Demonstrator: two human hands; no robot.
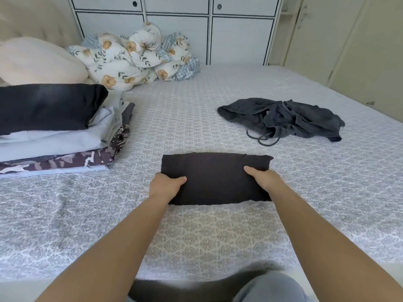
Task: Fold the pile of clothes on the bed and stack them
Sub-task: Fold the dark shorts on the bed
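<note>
Hands grip the folded dark cloth point(214, 177) at frame centre: left hand point(165, 185) clamped on its left edge, right hand point(265, 177) on its right; fingers are hidden beneath.

No readable text, labels, brands or nos. anywhere in view. Only non-text patterns: camo print on a garment point(65, 161) low in the folded stack, floral print on the bundled quilt point(135, 55), repeating motif on the bedsheet point(196, 236). No letters in any.
</note>
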